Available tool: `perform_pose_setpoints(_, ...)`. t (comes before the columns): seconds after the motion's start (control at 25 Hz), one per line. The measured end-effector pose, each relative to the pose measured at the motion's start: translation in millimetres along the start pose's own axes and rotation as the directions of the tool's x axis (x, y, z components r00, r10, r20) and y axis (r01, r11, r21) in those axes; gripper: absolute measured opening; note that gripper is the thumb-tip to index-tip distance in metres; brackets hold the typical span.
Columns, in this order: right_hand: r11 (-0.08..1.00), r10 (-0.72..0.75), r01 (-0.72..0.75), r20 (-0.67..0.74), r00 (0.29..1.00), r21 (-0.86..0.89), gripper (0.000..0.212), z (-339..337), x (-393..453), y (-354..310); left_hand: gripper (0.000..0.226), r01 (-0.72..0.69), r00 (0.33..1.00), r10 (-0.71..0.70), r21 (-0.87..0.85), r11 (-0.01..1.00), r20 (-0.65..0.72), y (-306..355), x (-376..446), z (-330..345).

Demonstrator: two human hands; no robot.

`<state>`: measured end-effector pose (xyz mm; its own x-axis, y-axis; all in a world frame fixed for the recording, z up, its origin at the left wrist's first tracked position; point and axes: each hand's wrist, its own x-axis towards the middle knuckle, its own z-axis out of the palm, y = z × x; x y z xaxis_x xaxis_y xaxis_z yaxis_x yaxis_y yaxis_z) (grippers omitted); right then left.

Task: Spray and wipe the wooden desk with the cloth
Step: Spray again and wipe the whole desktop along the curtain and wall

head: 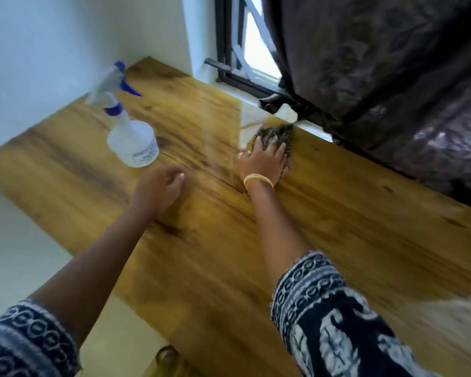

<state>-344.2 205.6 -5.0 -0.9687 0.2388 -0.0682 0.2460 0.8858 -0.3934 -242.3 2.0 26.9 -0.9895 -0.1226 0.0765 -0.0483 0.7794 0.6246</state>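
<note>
The wooden desk (pixel 337 213) fills the middle of the head view, glossy and streaked. My right hand (pixel 263 161), with yellow bangles at the wrist, presses flat on a dark patterned cloth (pixel 279 133) near the desk's far edge by the window. My left hand (pixel 161 186) hovers or rests low over the desk with its fingers loosely curled and nothing in it. A clear spray bottle (pixel 132 134) with a blue trigger and collar stands upright on the desk, just beyond my left hand and apart from it.
A dark curtain (pixel 392 77) hangs over the window (pixel 256 50) along the desk's far right edge. A white wall (pixel 52 50) bounds the desk's far left. Pale floor (pixel 19 254) lies to the left below the desk edge, with my foot (pixel 167 355) at the bottom.
</note>
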Motion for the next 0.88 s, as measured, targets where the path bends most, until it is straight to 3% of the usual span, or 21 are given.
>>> perform_pose_setpoints(0.12, 0.974, -0.218, 0.223, 0.092, 0.972, -0.048, 0.053, 32, 2, -80, 0.016, 0.029, 0.998, -0.032, -0.046, 0.999, -0.059, -34, 9, -25)
perform_pose_setpoints(0.2, 0.901, -0.411, 0.428, 0.187, 0.893, -0.065, 0.053, 43, -4, -115, 0.016, 0.040, 0.997, -0.045, -0.081, 0.996, -0.060, -50, 14, -36)
perform_pose_setpoints(0.28, 0.818, -0.541, 0.572, 0.258, 0.800, -0.057, 0.052, 47, -2, -124, 0.016, 0.030, 0.999, -0.034, -0.090, 0.996, -0.040, -64, 18, -42)
perform_pose_setpoints(0.36, 0.795, -0.571, 0.602, 0.244, 0.784, -0.074, 0.050, 42, 12, -112, 0.018, -0.027, 0.999, 0.028, -0.075, 0.997, 0.016, -78, 19, -42)
perform_pose_setpoints(0.44, 0.872, -0.467, 0.478, 0.108, 0.877, -0.107, 0.048, 31, 29, -87, 0.031, -0.062, 0.989, 0.069, -0.063, 0.996, 0.129, -92, 18, -42)
perform_pose_setpoints(0.56, 0.988, -0.125, 0.114, -0.115, 0.985, -0.103, 0.050, 8, 23, -18, 0.054, -0.095, 0.951, 0.091, -0.001, 0.995, 0.294, -104, 13, -42)
perform_pose_setpoints(0.64, 0.988, 0.125, -0.142, -0.226, 0.966, -0.060, 0.053, -7, -3, 28, 0.059, -0.120, 0.939, 0.114, -0.002, 0.993, 0.324, -106, 13, -43)
perform_pose_setpoints(0.76, 0.892, 0.435, -0.452, -0.246, 0.866, -0.012, 0.055, -12, -25, 43, 0.062, -0.182, 0.926, 0.168, 0.011, 0.983, 0.339, -108, 16, -45)
perform_pose_setpoints(0.84, 0.887, 0.444, -0.461, -0.223, 0.868, -0.029, 0.056, -2, -23, 14, 0.062, -0.221, 0.915, 0.192, 0.044, 0.974, 0.354, -110, 15, -42)
perform_pose_setpoints(0.88, 0.917, 0.368, -0.393, -0.237, 0.899, -0.064, 0.056, 9, -23, -6, 0.062, -0.235, 0.912, 0.203, 0.050, 0.971, 0.357, -111, 14, -41)
